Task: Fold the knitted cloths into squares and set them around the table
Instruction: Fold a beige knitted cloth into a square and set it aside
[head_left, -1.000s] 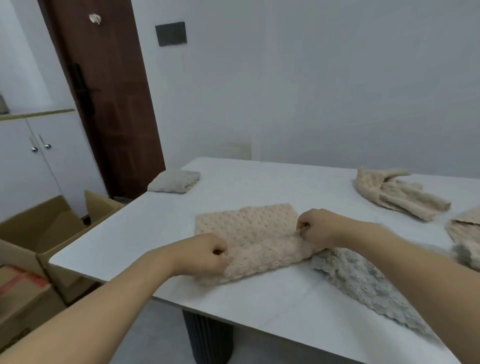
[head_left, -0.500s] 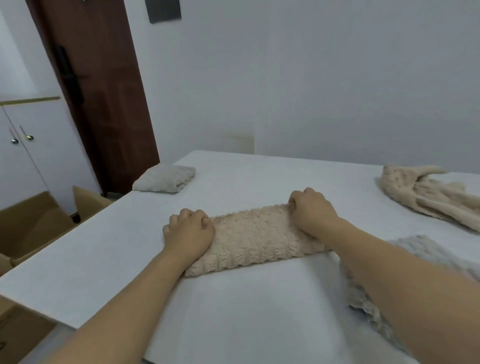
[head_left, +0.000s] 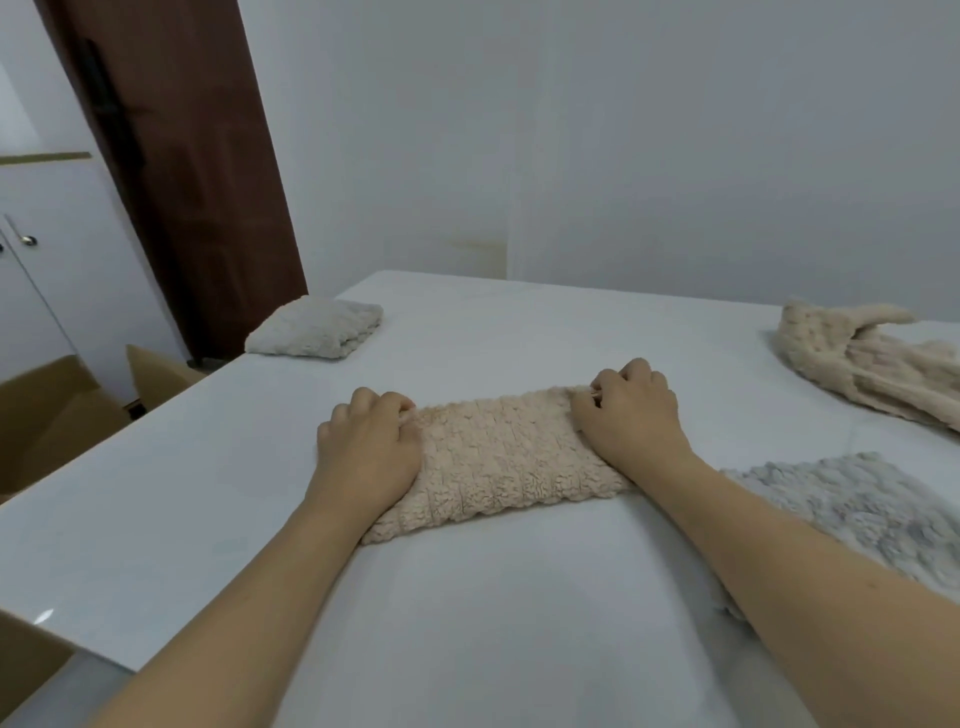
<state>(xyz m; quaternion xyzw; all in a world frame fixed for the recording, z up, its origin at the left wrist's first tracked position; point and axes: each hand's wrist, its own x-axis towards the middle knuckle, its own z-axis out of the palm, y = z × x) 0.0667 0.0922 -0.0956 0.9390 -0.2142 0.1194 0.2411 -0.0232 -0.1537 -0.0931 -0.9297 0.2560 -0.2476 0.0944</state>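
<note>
Left hand (head_left: 366, 454) fist grips beige cloth (head_left: 498, 457) left end | right hand (head_left: 631, 413) grips right end

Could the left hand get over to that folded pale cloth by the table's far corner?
Probably yes. Bare table lies between the left hand and the folded cloth, but that hand is pressing the beige cloth and must let go first.

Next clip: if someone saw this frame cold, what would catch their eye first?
Probably the two bare hands at the table's centre: the left hand and right hand clench opposite ends of a beige knitted cloth folded into a long strip. Next, a neatly folded pale cloth at the table's far left corner, and a rumpled cream cloth at the right edge.
</note>
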